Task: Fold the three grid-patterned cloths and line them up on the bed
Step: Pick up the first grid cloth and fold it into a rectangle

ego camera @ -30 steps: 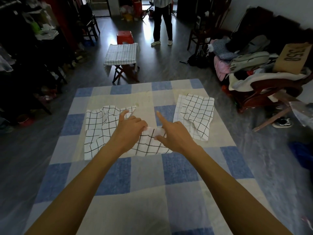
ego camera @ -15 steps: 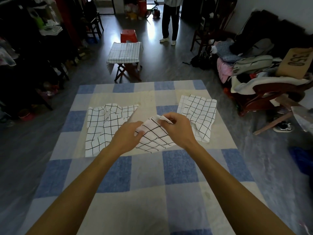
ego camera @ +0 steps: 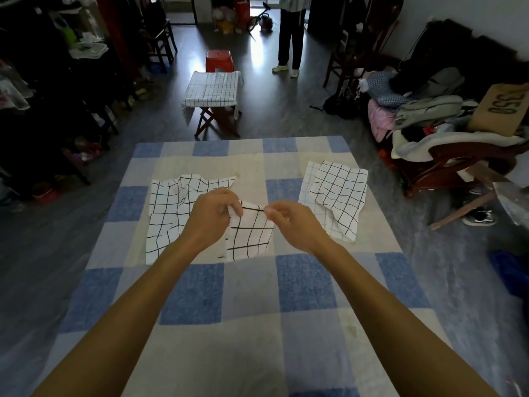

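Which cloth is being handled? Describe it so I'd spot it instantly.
Find the blue-checked bed. Of three white grid cloths across it, take the middle cloth. Only it is pinched at its top edge by the left hand and right hand.

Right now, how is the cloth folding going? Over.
Left hand and right hand both pinch middle cloth by its top edge. Left cloth and right cloth lie rumpled on the bed. Nothing blocking.

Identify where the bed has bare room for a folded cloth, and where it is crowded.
Free: the near half of the bed, short of the cloths, though forearms cross it; also the far strip beyond them. Crowded: the middle band of left cloth, middle cloth and right cloth.
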`<action>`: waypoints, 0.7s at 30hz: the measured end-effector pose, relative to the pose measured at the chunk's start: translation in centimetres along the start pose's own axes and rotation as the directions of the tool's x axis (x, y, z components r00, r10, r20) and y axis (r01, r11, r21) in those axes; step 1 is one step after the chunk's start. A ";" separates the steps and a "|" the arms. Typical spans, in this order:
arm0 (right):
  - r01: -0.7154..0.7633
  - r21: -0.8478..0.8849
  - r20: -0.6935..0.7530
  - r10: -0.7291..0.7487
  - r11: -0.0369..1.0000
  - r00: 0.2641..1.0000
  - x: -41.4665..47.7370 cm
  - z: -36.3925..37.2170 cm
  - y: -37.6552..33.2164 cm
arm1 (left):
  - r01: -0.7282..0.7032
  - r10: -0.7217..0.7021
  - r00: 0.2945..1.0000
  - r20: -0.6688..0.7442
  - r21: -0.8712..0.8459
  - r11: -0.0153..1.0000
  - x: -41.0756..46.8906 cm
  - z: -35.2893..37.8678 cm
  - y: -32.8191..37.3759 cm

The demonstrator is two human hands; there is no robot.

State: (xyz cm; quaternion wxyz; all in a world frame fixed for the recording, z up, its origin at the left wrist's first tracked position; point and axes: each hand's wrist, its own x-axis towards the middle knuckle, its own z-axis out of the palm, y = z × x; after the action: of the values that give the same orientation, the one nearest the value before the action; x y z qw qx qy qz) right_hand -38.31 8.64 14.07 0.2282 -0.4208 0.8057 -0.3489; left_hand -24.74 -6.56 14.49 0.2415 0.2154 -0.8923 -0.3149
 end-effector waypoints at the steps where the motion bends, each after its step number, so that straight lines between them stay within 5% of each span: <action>1: 0.006 -0.057 -0.054 -0.009 0.998 0.998 0.1 0.1 0.3 | -0.010 0.010 1.000 0.006 -0.029 1.000 0.0 -0.3 0.0; 7: 0.038 -0.154 -0.026 -0.042 0.987 0.999 0.3 0.2 1.4 | 0.025 -0.019 0.999 0.027 -0.245 0.969 0.0 -1.5 1.6; 14: 0.003 0.012 -0.062 -0.002 1.000 0.998 0.2 -0.4 2.0 | 0.090 -0.116 0.989 -0.094 -0.246 0.965 0.1 -1.5 0.4; 17: 0.004 0.036 -0.071 -0.001 0.999 0.997 0.1 -0.2 1.9 | 0.033 -0.047 0.992 -0.114 -0.117 0.993 0.1 -1.0 1.0; 21: 0.058 0.045 -0.072 -0.055 0.997 0.996 0.3 0.3 1.1 | -0.159 0.124 0.980 0.158 0.234 0.959 0.0 0.9 1.3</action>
State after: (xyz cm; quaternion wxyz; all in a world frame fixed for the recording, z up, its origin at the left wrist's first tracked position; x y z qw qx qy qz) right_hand -38.83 8.73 13.07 0.1995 -0.4254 0.7925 -0.3889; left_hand -25.58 -5.26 14.69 0.1711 0.1564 -0.9523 -0.1986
